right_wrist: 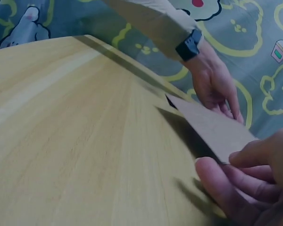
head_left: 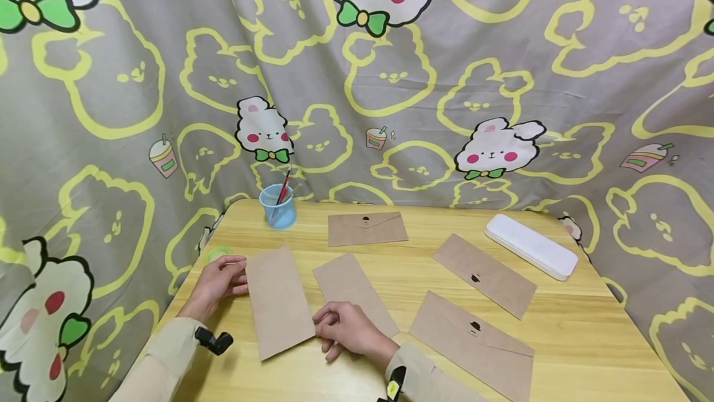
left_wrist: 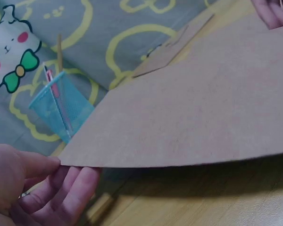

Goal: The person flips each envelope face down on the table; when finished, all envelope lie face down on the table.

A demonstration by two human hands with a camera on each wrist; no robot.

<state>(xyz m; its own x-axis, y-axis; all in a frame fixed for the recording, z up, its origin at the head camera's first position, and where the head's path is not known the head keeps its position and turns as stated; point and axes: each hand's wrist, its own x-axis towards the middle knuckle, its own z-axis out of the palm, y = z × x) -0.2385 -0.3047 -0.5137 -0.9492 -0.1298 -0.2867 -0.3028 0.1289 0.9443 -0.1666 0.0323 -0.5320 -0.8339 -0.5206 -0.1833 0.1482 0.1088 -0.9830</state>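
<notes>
Both hands hold a plain brown paper envelope (head_left: 281, 303), its blank side up and raised slightly off the table. My left hand (head_left: 219, 281) pinches the upper part of its left edge between thumb and fingers, as the left wrist view shows. At the lower right corner, the thumb and fingers of my right hand (head_left: 352, 329) pinch the paper. Another brown envelope (head_left: 357, 287) lies blank side up just beyond the right hand, which partly covers it. A shadow falls under the envelope's edge in both wrist views.
Three envelopes printed with a small black hat lie around: one at the back (head_left: 368, 230), one at the right (head_left: 485, 273), one nearer (head_left: 476, 343). A blue cup (head_left: 277, 209) with brushes, a white case (head_left: 530, 247) and a green ring-shaped item (head_left: 219, 253) are on the wooden table (head_left: 586, 340).
</notes>
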